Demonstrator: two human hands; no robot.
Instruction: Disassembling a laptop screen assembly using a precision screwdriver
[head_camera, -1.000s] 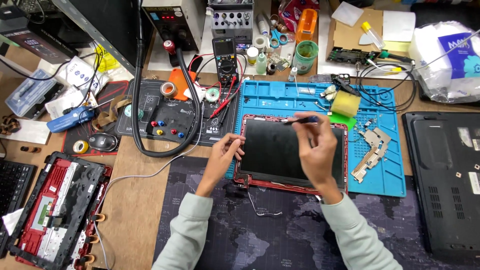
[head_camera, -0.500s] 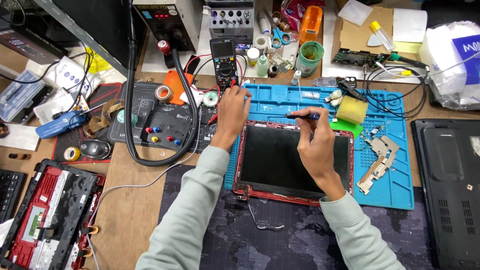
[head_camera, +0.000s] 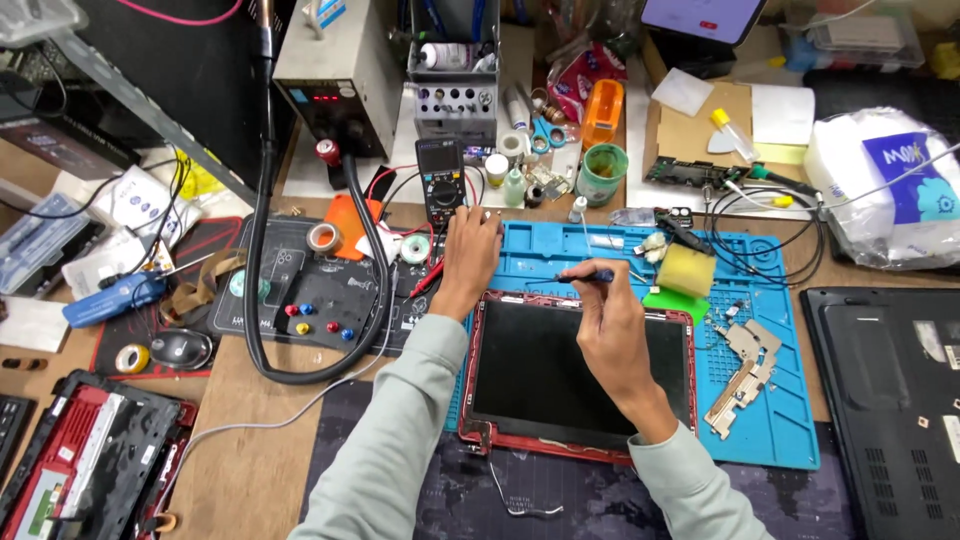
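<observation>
A red-framed laptop screen panel lies face up on a blue work mat. My right hand hovers over the panel's top edge and grips a thin dark-handled tool held sideways, tip to the left. My left hand is stretched forward past the panel, fingers curled at the foot of a black multimeter, beside a red probe lead. I cannot tell whether those fingers grip anything.
A thick black hose loops over a black mat with coloured knobs on the left. Solder spool, tape rolls, a yellow sponge, metal brackets, a green cup and bench instruments crowd the back. Laptop shells lie at far right and bottom left.
My left hand left the panel's upper left corner and reached forward to the multimeter. My right hand with the tool stayed over the panel's top edge. The view shifted closer.
</observation>
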